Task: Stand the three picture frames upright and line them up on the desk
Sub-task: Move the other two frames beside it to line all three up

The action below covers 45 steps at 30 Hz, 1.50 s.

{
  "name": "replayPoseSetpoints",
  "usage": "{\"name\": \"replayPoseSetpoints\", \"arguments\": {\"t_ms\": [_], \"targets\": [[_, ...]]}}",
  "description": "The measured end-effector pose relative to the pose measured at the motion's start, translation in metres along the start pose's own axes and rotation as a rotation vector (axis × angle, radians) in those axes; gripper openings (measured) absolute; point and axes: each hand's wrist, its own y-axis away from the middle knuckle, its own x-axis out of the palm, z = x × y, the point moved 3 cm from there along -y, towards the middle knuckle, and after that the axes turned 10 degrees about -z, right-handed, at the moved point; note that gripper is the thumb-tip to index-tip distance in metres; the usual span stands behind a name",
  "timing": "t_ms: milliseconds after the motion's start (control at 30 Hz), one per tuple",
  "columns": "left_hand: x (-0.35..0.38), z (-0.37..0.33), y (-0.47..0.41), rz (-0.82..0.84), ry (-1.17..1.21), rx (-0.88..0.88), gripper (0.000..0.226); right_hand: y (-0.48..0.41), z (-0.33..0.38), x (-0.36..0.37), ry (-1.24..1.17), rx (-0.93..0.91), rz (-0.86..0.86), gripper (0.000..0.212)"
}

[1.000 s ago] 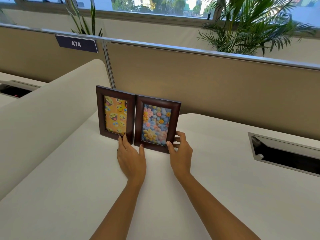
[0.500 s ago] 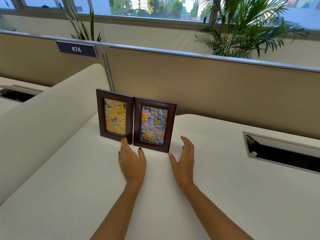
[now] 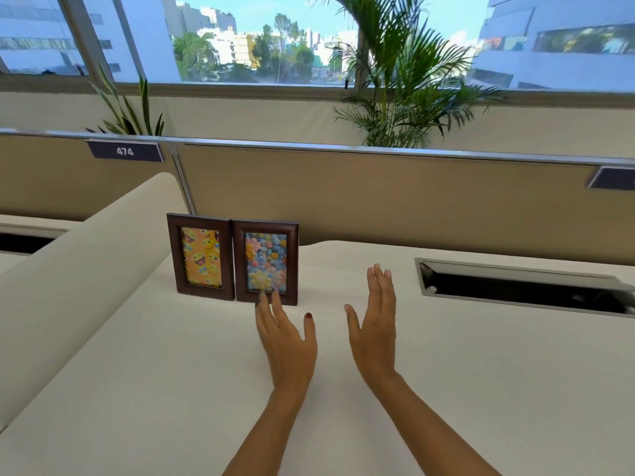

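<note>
Two dark brown picture frames stand upright side by side on the white desk [image 3: 446, 355], their edges touching. The left frame [image 3: 200, 256] holds an orange emoji picture; the right frame [image 3: 265, 261] holds a flower picture. My left hand [image 3: 287, 341] hovers open just in front of the flower frame, fingertips near its lower edge, holding nothing. My right hand [image 3: 374, 324] is open and empty, to the right of the frames and apart from them. No third frame is in view.
A curved cream divider [image 3: 79, 269] rises left of the frames. A tan partition [image 3: 378, 197] with a "474" label [image 3: 125, 151] runs behind the desk. A metal-rimmed cable slot [image 3: 522, 286] is cut into the desk at right. Plants stand beyond the partition.
My hands let go of the flower frame and drew back toward me, the right one moving further right. The view tilted up. Both frames stay standing.
</note>
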Motion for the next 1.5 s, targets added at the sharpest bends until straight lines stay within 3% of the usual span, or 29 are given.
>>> {"name": "replayPoseSetpoints", "arguments": {"t_ms": [267,500,633,833,1000,1167,1300,1500], "targets": [[-0.006,-0.088,0.079,0.150,0.162,0.198,0.067,0.003,-0.020,-0.118,0.076,-0.060,-0.158,0.067],[0.012,-0.153,0.164,0.426,0.387,0.286,0.052,0.025,-0.057,-0.230,0.187,-0.026,-0.426,0.040],[0.033,-0.178,0.228,0.663,0.347,0.318,0.051,0.062,-0.091,-0.299,0.278,0.082,-0.640,0.021],[0.055,-0.205,0.298,0.929,0.450,0.247,0.044,0.117,-0.144,-0.375,0.343,0.302,-0.838,0.021],[0.068,-0.223,0.323,0.922,0.452,0.297,0.043,0.141,-0.175,-0.401,0.260,0.523,-0.811,0.039],[0.083,-0.237,0.333,0.972,0.526,0.253,0.029,0.153,-0.203,-0.397,-0.011,0.825,-0.571,0.042],[0.091,-0.232,0.334,0.954,0.495,0.291,0.025,0.156,-0.213,-0.391,0.038,0.847,-0.499,0.033],[0.089,-0.219,0.329,0.886,0.510,0.274,0.024,0.152,-0.215,-0.383,0.046,0.895,-0.563,0.033]]}}
